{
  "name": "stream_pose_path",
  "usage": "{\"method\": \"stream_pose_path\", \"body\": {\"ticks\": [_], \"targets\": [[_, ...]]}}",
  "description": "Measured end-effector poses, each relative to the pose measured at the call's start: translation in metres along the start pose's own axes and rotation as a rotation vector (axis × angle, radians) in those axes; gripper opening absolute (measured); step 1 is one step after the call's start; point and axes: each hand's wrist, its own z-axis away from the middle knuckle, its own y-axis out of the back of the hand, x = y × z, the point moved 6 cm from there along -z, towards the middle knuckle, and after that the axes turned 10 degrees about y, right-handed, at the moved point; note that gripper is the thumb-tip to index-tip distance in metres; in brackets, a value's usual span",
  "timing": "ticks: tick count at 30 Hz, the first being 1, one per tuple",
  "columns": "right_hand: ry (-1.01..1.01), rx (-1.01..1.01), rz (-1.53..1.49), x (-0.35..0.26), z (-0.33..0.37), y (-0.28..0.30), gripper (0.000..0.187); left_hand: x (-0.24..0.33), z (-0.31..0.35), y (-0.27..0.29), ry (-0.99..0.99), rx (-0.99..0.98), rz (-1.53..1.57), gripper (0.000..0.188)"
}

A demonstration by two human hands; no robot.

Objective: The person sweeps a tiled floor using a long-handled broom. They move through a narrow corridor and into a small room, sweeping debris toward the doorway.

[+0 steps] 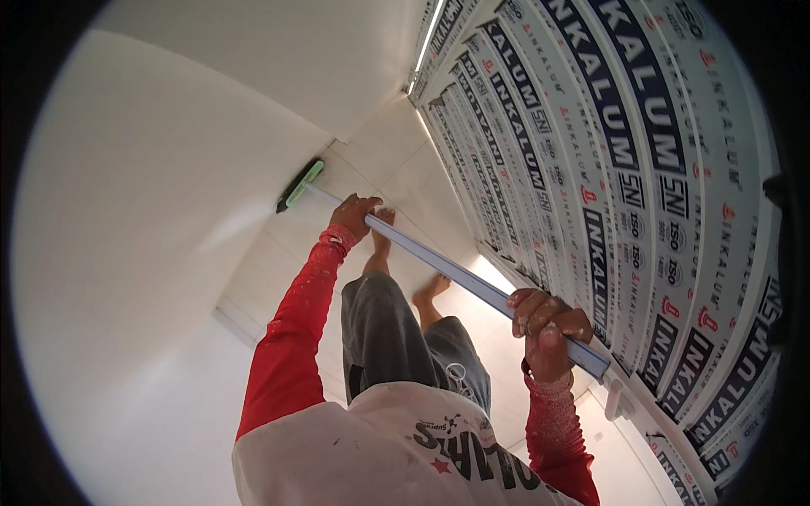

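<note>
Wall (pixel 143 185), pale and smooth, takes up the whole left of the frame before us. Filling the right, we see strips (pixel 591 160) with navy and red print, set in curving rows. Between them lies the light tiled floor (pixel 405 169), running from the upper centre down toward the lower right.

At the bottom centre is our white shirt (pixel 354 447) with dark lettering and red sleeves (pixel 287 337) specked with white. Our broom (pixel 456 271) slants across the middle, its green head (pixel 304 183) with black bristles at upper left of centre, where wall and floor meet; we cannot tell whether it touches either. Below the broom are our grey shorts (pixel 384 329).

Both hands hold the handle: the right hand (pixel 548 325) is wrapped near its lower-right end, and the left hand (pixel 354 213) curls around it farther up. Our bare feet (pixel 433 289) show beside the handle at the centre, and a white drawstring (pixel 457 371) loops at our waist.
</note>
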Motion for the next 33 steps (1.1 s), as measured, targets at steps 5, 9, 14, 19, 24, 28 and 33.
{"method": "stream_pose_path", "body": {"ticks": [5,9,14,19,24,28,33], "targets": [[0.087,-0.184,-0.109,-0.016,0.058,0.008,0.015,0.012,0.015,-0.038,-0.096,0.144,0.009,0.028],[0.022,-0.129,-0.002,-0.018,0.115,0.04,0.013,0.029,0.019,-0.104,-0.097,0.035,0.189,0.028],[0.017,0.025,0.079,-0.077,0.168,0.096,0.023,0.123,0.089,-0.187,-0.06,-0.064,0.243,0.037],[-0.074,0.095,0.234,-0.149,0.214,0.155,0.029,0.208,0.16,-0.215,-0.11,-0.064,0.268,0.041],[0.035,0.125,0.113,-0.11,0.208,0.141,0.019,0.146,0.144,-0.136,-0.251,0.326,0.185,0.041],[-0.183,-0.114,0.013,-0.016,0.18,0.064,0.026,-0.003,0.093,-0.095,0.252,0.164,0.082,0.03],[-0.109,-0.072,0.019,-0.049,0.191,0.059,0.017,0.04,0.129,-0.168,-0.256,0.334,0.23,0.026]]}}
